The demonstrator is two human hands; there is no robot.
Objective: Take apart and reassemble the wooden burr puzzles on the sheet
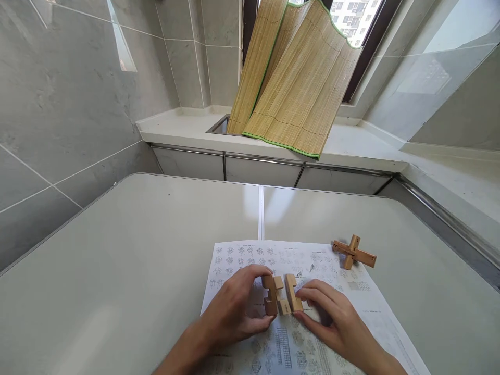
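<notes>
My left hand [240, 302] grips a darker notched wooden puzzle piece [270, 296] by its two ends, between thumb and forefinger. Against that piece's right side lies a lighter notched wooden block [282, 297]. My right hand [332, 317] has its thumb and fingers closed on another light notched wooden puzzle piece [292, 292], a small gap to the right of the lighter block. All of them are over a printed paper sheet [234, 260] covered in small diagrams. A cross-shaped wooden assembly [353, 252] rests near the sheet's upper right edge.
The pale table [136, 271] has a seam running down its middle. Beyond its far edge is a white ledge [175, 127], where a bamboo mat [297, 78] with green trim leans against the window. Grey tiled walls [89, 94] stand at the sides.
</notes>
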